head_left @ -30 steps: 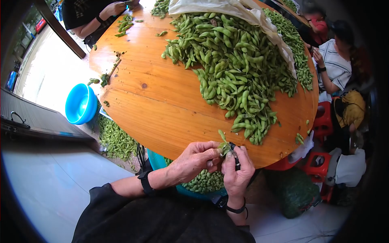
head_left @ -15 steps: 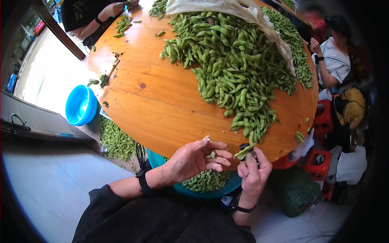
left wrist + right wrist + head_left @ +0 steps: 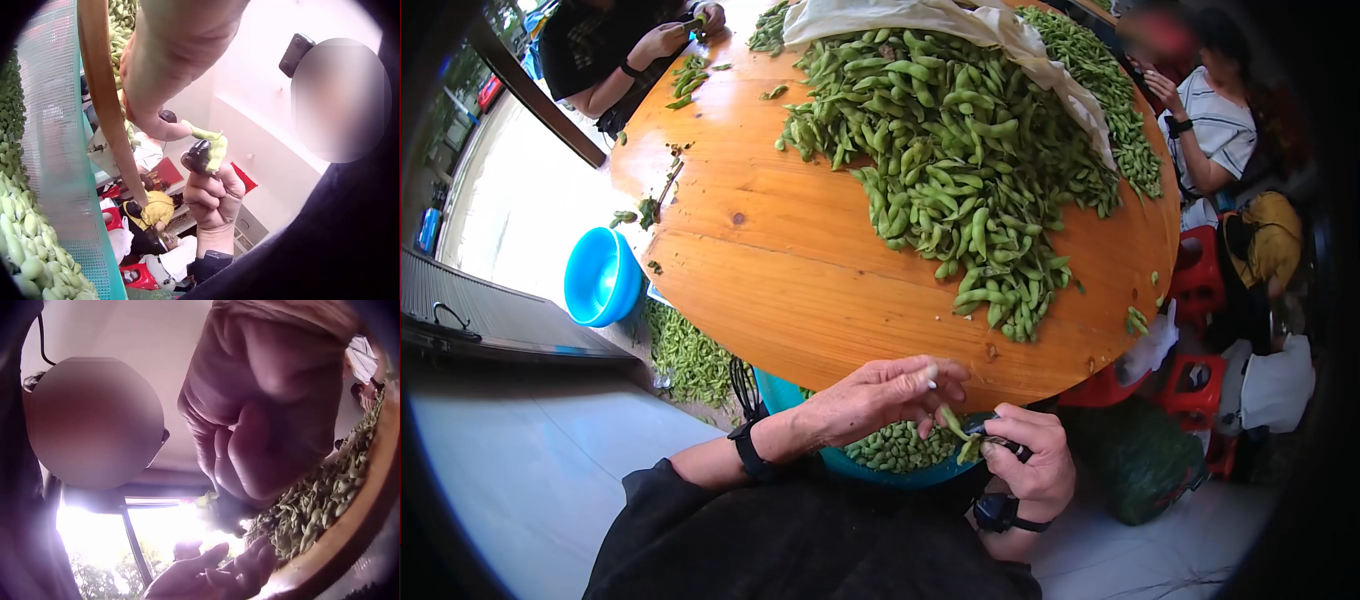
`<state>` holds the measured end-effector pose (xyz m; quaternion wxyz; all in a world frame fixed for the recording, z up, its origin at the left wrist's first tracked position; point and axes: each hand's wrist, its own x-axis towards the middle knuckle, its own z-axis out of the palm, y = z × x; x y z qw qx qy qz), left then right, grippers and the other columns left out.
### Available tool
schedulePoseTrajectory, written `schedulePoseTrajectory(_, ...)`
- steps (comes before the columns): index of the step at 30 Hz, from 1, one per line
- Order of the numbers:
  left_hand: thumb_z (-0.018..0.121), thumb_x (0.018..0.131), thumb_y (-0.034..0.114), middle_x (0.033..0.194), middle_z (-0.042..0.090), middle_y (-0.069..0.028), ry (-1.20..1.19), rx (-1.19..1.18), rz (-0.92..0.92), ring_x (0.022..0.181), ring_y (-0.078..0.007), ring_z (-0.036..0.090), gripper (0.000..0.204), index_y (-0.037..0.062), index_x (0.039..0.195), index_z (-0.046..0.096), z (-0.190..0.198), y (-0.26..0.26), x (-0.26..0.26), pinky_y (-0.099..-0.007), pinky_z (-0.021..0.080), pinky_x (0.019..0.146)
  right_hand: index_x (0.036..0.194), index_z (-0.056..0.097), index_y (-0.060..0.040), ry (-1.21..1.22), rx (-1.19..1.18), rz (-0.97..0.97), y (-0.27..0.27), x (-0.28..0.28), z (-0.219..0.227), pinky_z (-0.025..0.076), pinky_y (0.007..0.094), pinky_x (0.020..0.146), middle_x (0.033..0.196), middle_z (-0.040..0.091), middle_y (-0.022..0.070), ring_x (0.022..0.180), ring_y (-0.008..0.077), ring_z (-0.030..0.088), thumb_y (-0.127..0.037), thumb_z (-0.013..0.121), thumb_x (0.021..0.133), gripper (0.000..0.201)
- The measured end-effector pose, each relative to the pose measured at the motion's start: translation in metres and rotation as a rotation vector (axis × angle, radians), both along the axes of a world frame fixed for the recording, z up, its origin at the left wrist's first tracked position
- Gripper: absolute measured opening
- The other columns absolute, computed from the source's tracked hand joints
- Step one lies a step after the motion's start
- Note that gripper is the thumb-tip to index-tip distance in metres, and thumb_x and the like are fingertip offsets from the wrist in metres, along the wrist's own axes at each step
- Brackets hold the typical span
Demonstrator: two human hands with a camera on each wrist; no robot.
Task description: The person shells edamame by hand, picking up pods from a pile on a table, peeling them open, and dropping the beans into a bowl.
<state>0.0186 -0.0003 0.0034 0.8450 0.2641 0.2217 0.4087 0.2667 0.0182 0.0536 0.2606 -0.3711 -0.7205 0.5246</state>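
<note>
My right hand [image 3: 1035, 465] grips a green edamame pod [image 3: 953, 422] together with a small glossy black tool [image 3: 199, 156]. In the left wrist view the pod points up past the curled fingers. My left hand [image 3: 870, 395] hovers just left of it with loosely bent fingers, one fingertip right at the pod's end. Both hands are over a teal mesh-sided basin [image 3: 775, 393] below the table's near edge, which holds shelled green beans [image 3: 900, 447]. Much of the left palm is hidden in the head view.
A large heap of edamame pods [image 3: 960, 150] lies on the round wooden table [image 3: 780, 240], partly under a pale cloth [image 3: 920, 17]. More pods [image 3: 685, 350] lie on the floor near a blue basin [image 3: 600, 278]. Red stools [image 3: 1195, 390] stand at right; other people sit around the table.
My hands worked together at a pod, then parted, with a bean lying on the left fingers. Now they are close together again, the right hand lower with the pod, and that bean is out of sight.
</note>
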Motion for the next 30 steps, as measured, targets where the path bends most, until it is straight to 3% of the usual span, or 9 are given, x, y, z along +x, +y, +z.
schedulePoseTrajectory(6, 0.055, 0.101, 0.018, 0.091, 0.066, -0.0043, 0.188, 0.058, -0.049, 0.076, -0.0098, 0.059, 0.024, 0.0005, 0.115, 0.062, -0.001, -0.003, 0.007, -0.0247, 0.048, 0.065, 0.095, 0.064, 0.007, -0.074, -0.083, -0.115, 0.006, -0.001, -0.013, 0.043, 0.0299, 0.057, 0.075, 0.056, 0.0132, 0.062, 0.0221, 0.057, 0.001, 0.065, 0.077, 0.019)
schedulePoseTrajectory(10, 0.056, 0.101, 0.018, 0.09, 0.066, -0.0051, 0.251, 0.046, -0.066, 0.073, -0.0101, 0.059, 0.023, 0.0001, 0.112, 0.064, 0.001, -0.003, 0.006, -0.0242, 0.048, 0.062, 0.095, 0.063, 0.008, -0.044, -0.057, -0.163, 0.006, -0.017, -0.013, 0.044, 0.0286, 0.058, 0.072, 0.056, 0.0128, 0.063, 0.0198, 0.058, 0.002, 0.064, 0.078, 0.018)
schedulePoseTrajectory(12, 0.056, 0.1, 0.018, 0.091, 0.067, -0.0061, 0.292, 0.016, 0.012, 0.071, -0.0102, 0.059, 0.023, -0.0004, 0.111, 0.065, -0.001, -0.005, 0.008, -0.0237, 0.046, 0.058, 0.093, 0.063, 0.0088, -0.139, 0.165, -0.491, 0.004, -0.03, -0.013, 0.044, 0.0274, 0.057, 0.071, 0.056, 0.0122, 0.062, 0.0174, 0.057, 0.004, 0.062, 0.079, 0.015)
schedulePoseTrajectory(15, 0.056, 0.101, 0.021, 0.079, 0.063, -0.003, 0.226, -0.107, 0.186, 0.065, -0.0079, 0.056, 0.023, 0.0, 0.1, 0.066, 0.006, -0.005, 0.013, -0.0226, 0.044, 0.055, 0.091, 0.062, 0.0083, -0.013, 0.219, -0.613, -0.019, -0.026, -0.008, 0.044, 0.0266, 0.055, 0.071, 0.055, 0.0114, 0.059, 0.0158, 0.056, 0.005, 0.06, 0.08, 0.012)
schedulePoseTrajectory(17, 0.057, 0.101, 0.022, 0.078, 0.062, -0.0027, 0.213, -0.114, 0.196, 0.064, -0.0077, 0.055, 0.023, 0.0005, 0.099, 0.066, 0.009, -0.004, 0.014, -0.0226, 0.043, 0.053, 0.091, 0.063, 0.0079, -0.007, 0.164, -0.461, -0.026, -0.023, -0.007, 0.043, 0.0271, 0.053, 0.07, 0.054, 0.0101, 0.058, 0.015, 0.054, 0.005, 0.06, 0.081, 0.011)
schedulePoseTrajectory(20, 0.059, 0.1, 0.021, 0.074, 0.061, -0.0014, 0.273, -0.051, 0.17, 0.062, -0.0071, 0.054, 0.022, 0.001, 0.097, 0.065, 0.008, -0.005, 0.016, -0.0225, 0.041, 0.052, 0.1, 0.065, 0.0078, -0.053, 0.086, -0.501, -0.025, -0.041, -0.02, 0.043, 0.0268, 0.055, 0.073, 0.054, 0.0102, 0.059, 0.0157, 0.054, 0.005, 0.061, 0.083, 0.018)
schedulePoseTrajectory(26, 0.066, 0.095, 0.016, 0.067, 0.058, 0.0002, 0.364, 0.015, 0.175, 0.057, -0.0059, 0.051, 0.016, 0.0001, 0.094, 0.064, 0.009, -0.011, 0.016, -0.0205, 0.038, 0.049, 0.109, 0.061, 0.0101, 0.488, -0.497, -0.373, -0.022, -0.04, -0.026, 0.035, 0.0213, 0.046, 0.078, 0.053, 0.0007, 0.055, 0.0042, 0.045, 0.002, 0.055, 0.094, 0.018)
schedulePoseTrajectory(28, 0.069, 0.093, 0.016, 0.066, 0.056, 0.0028, 0.632, 0.133, 0.233, 0.058, -0.0027, 0.047, 0.014, 0.0024, 0.093, 0.066, 0.01, -0.012, 0.017, -0.0201, 0.036, 0.051, 0.11, 0.061, 0.0104, 0.478, -0.504, -0.365, -0.019, -0.041, -0.026, 0.034, 0.0212, 0.046, 0.079, 0.053, 0.001, 0.054, 0.0041, 0.045, 0.003, 0.054, 0.094, 0.018)
schedulePoseTrajectory(30, 0.069, 0.093, 0.016, 0.066, 0.056, 0.0032, 0.637, 0.137, 0.225, 0.058, -0.0027, 0.047, 0.014, 0.0026, 0.092, 0.066, 0.012, -0.012, 0.016, -0.0202, 0.036, 0.05, 0.111, 0.06, 0.0106, 0.465, -0.512, -0.363, -0.018, -0.042, -0.027, 0.033, 0.0212, 0.046, 0.079, 0.052, 0.0012, 0.054, 0.004, 0.044, 0.004, 0.054, 0.094, 0.019)
